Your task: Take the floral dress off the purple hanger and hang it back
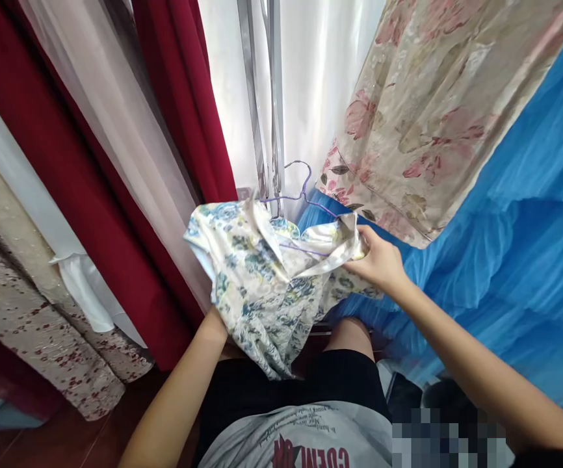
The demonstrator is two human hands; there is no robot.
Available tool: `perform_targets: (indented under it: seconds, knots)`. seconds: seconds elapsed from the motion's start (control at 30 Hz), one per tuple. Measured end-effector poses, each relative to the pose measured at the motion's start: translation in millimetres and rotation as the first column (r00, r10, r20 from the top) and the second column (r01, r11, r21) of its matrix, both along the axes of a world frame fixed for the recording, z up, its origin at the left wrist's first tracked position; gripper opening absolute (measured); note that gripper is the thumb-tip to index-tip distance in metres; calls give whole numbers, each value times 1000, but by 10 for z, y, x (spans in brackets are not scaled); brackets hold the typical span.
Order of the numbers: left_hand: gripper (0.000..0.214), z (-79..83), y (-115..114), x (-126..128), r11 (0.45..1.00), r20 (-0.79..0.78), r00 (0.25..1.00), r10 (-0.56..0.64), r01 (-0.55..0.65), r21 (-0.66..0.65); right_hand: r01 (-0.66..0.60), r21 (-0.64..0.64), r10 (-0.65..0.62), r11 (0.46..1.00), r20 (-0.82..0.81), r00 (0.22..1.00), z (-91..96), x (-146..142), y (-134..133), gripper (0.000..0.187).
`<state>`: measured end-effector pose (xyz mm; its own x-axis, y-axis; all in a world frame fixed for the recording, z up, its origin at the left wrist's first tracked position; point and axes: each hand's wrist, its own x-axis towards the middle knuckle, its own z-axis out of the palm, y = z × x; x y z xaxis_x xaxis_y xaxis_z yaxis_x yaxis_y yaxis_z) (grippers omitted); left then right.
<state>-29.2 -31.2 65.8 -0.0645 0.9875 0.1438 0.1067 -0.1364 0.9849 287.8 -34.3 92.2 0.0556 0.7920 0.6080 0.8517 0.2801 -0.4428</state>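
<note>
A white short-sleeved shirt (257, 286) with a blue and green floral print hangs in front of my lap, its pale collar spread. Inside its neck opening is a thin purple clothes hanger (303, 194), the hook standing up above the collar. My right hand (381, 260) is closed on the shirt's shoulder and collar edge at the right, the thumb side toward the neckline. From below left, my left hand (219, 324) reaches under the shirt's side; cloth covers its fingers, so their grip is hidden.
Dark red cloth (174, 84), a white curtain (330, 78), a beige floral garment (408, 123) and a ruffled blue dress (515, 214) hang close around. A patterned beige dress (67, 351) reaches near the brown tiled floor (91, 432) at left.
</note>
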Motion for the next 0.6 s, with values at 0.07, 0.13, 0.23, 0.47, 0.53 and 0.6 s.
perform_targets:
  seconds: [0.07, 0.13, 0.23, 0.47, 0.53, 0.6]
  knots:
    - [81, -116, -35, -92, 1000, 136, 991, -14, 14, 0, 39, 9, -39, 999, 43, 998, 214, 35, 145, 64]
    - [95, -230, -85, -135, 999, 333, 942, -34, 26, 27, 26, 22, -28, 999, 101, 995, 431, 8, 267, 68]
    - [89, -443, -206, -137, 999, 517, 855, -32, 37, -1, -22, 37, 15, 999, 189, 982, 643, -27, 363, 77]
    - [62, -912, -442, 130, 995, 435, 900, -5, 48, -89, -194, 91, 157, 977, 314, 936, 681, 188, 349, 86]
    - [56, -1031, -475, 220, 996, 403, 914, 34, 3, -91, -246, 127, 189, 961, 348, 918, 589, 174, 310, 89]
    - [52, -1166, -522, 271, 988, 378, 920, 101, -49, -145, -273, 204, 198, 940, 322, 926, 378, 51, 214, 84]
